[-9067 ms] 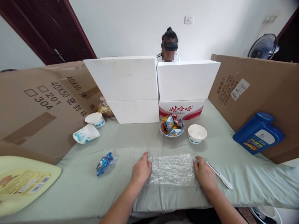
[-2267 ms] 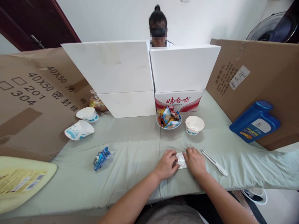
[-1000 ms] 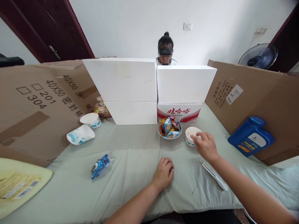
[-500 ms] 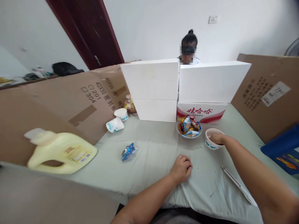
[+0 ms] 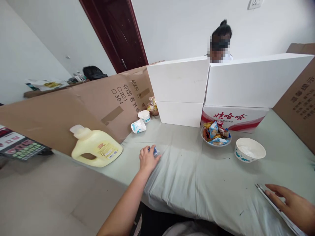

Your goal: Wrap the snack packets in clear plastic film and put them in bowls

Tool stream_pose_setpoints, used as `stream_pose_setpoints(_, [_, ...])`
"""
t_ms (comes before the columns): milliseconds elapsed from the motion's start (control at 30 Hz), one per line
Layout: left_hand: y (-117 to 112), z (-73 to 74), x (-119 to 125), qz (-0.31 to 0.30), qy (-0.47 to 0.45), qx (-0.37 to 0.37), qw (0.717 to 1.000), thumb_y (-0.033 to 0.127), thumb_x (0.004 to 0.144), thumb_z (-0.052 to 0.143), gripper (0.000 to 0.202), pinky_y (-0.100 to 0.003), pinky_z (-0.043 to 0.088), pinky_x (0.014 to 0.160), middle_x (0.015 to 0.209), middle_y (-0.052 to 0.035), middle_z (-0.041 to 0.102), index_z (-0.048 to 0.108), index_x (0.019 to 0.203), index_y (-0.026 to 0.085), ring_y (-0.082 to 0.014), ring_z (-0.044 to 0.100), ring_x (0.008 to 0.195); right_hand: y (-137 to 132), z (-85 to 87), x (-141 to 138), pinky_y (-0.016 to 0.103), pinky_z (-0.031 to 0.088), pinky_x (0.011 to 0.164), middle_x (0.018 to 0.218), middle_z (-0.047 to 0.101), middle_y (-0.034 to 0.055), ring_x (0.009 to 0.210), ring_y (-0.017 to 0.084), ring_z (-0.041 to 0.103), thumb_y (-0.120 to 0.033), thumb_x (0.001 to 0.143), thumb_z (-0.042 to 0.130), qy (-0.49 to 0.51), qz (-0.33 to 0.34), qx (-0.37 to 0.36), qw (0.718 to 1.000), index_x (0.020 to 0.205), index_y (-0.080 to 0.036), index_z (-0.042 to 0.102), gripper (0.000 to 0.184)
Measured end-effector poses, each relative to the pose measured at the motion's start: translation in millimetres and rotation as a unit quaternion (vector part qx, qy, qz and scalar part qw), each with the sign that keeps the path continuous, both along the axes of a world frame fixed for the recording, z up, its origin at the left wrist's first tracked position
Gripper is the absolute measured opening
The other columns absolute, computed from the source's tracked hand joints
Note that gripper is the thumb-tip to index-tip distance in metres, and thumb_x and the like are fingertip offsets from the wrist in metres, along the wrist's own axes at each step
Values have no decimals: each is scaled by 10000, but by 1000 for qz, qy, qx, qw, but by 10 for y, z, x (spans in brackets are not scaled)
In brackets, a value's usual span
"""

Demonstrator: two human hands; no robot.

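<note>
My left hand is over a small blue plastic-wrapped packet, its fingers curled around it and much of it hidden. My right hand lies at the front right, beside and partly over a long, thin silver metal utensil whose kind I cannot make out. Its fingers are stretched out, thumb and forefinger apart. A white paper bowl with a blue pattern stands upright beyond my right hand. Left of that bowl, another bowl is heaped with wrapped snacks.
White boxes and a red-and-white carton wall off the back; a person sits behind. Cardboard flanks the left. Two paper cups, one tipped and one upright, and a yellow jug stand along it.
The view has swung left. My left hand has moved left from the table's middle onto the blue packet. My right hand has come out of the paper bowl and down to the silver utensil.
</note>
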State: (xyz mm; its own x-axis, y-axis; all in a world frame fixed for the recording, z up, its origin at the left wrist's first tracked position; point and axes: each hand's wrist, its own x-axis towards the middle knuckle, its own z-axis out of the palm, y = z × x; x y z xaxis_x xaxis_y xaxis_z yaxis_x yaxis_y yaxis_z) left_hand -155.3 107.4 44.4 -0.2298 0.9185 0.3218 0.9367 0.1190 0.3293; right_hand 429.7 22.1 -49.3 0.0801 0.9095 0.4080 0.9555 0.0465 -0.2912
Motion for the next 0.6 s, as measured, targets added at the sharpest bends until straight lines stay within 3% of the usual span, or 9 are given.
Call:
stream_pose_setpoints(100, [95,-13,-189,19,-25,-41,999,235,707,725,447,-521,394,974,1164,-139,584,635,1145,218,-375,471,1168,-302,-165,-211,459,486,727,890,708,135,776,299,659,-611,786,496,9,56,-13,998,922,-325,713,384])
stream_pose_setpoints(233, [254,14,-17,1,-89,-30,996,240,779,623,305,-455,456,923,1075,-132,616,617,1076,166,-317,566,1070,-495,48,-718,474,460,877,1064,659,117,959,302,595,-446,894,381,-76,-27,17,997,1128,-203,636,422])
stream_pose_setpoints(367, [190,-58,628,-108,-196,-24,974,294,843,551,403,-312,519,851,1101,-67,637,511,1230,190,-194,637,975,-550,183,-903,445,454,878,1095,640,99,985,270,565,-393,928,378,-82,-49,15,995,1138,-197,613,371])
stream_pose_setpoints(433, [10,-166,1056,-223,-342,-12,913,280,856,524,409,-325,509,894,1157,-73,630,506,1255,196,-199,625,1035,-564,185,-886,439,451,879,1096,637,98,992,263,560,-391,934,379,-76,-45,13,996,1140,-199,611,364])
stream_pose_setpoints(500, [-215,-300,1451,-305,-428,-28,850,290,883,498,338,-346,505,911,1152,-79,635,543,1204,195,-209,628,1033,-572,176,-863,435,447,883,1094,637,98,1001,261,558,-391,938,381,-72,-42,14,996,1141,-201,610,361])
stream_pose_setpoints(533, [-321,-368,1610,-326,-447,-30,833,296,894,497,317,-349,515,893,1130,-81,634,547,1191,196,-209,634,1004,-574,173,-856,433,446,885,1096,637,98,1005,260,557,-389,939,382,-71,-40,14,997,1142,-201,610,358])
stream_pose_setpoints(600, [-492,-487,1823,-362,-434,-27,825,281,914,482,277,-368,510,911,1136,-88,612,556,1170,204,-211,618,1028,-577,174,-854,431,445,888,1100,637,97,1004,259,557,-382,942,384,-69,-37,17,997,1143,-202,612,353])
